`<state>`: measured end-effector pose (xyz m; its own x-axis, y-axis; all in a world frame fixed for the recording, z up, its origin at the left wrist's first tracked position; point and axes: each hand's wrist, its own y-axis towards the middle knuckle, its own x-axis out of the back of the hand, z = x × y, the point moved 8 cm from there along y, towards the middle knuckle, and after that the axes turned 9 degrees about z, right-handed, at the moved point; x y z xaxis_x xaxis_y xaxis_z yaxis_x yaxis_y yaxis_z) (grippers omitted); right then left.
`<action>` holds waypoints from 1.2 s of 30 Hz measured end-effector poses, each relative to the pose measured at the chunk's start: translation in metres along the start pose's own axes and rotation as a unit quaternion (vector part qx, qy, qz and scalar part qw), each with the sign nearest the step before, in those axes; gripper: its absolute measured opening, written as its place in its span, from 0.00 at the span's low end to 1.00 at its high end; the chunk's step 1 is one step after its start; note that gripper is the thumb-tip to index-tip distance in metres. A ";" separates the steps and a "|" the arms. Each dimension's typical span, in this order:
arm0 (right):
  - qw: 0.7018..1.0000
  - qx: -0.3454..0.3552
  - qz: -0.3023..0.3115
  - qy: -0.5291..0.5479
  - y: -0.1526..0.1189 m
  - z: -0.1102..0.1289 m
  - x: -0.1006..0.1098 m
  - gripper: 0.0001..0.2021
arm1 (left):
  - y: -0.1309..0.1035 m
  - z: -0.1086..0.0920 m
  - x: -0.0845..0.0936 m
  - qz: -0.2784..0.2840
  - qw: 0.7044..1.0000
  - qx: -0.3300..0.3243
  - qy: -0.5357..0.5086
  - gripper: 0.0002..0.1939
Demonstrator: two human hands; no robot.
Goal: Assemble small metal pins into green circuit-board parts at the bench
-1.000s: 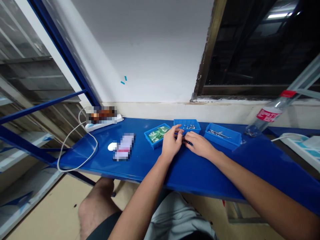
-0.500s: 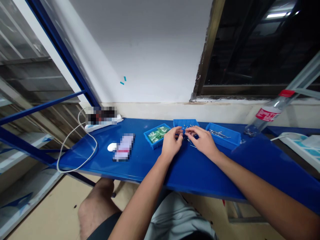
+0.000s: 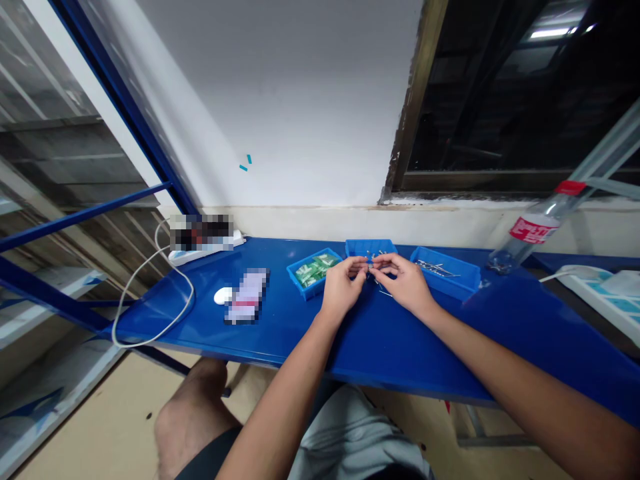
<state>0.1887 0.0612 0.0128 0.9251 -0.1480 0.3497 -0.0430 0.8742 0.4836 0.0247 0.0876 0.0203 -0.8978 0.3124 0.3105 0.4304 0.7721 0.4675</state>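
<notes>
My left hand (image 3: 345, 283) and my right hand (image 3: 401, 279) meet fingertip to fingertip over the blue table, just in front of the middle blue bin (image 3: 356, 248). Both are closed in a pinch around something small between them, too tiny to name. Small metal pieces show in the middle bin behind my fingers. A few thin metal rods (image 3: 385, 293) lie on the table by my right hand. To the left, a blue bin (image 3: 304, 291) holds green-and-white packets (image 3: 316, 269). In the right-hand blue bin (image 3: 455, 283) lie long thin metal rods (image 3: 435, 268).
A blurred-out phone-like slab (image 3: 247, 297) and a white round object (image 3: 223, 296) lie on the table (image 3: 280, 333) at left. Behind them are a power strip (image 3: 207, 253) and a looping white cable (image 3: 116, 327). A plastic bottle (image 3: 533, 230) stands at right, near another power strip (image 3: 600, 297).
My right hand's fingertips have drawn slightly closer to the left hand's and now meet them. The bins and other things stay where they were.
</notes>
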 end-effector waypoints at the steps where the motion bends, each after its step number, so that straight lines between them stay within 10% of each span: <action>1: 1.000 0.006 0.006 -0.014 0.000 0.003 0.000 0.10 | 0.000 0.000 -0.001 0.003 1.000 0.001 -0.003 0.12; 36: 0.995 0.019 0.027 -0.093 0.000 0.016 -0.001 0.10 | -0.002 0.003 -0.001 0.007 0.999 0.031 -0.002 0.15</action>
<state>0.1819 0.0545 0.0251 0.8357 -0.1871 0.5163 -0.1086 0.8653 0.4893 0.0244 0.0872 0.0168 -0.8923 0.3251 0.3132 0.4359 0.8008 0.4107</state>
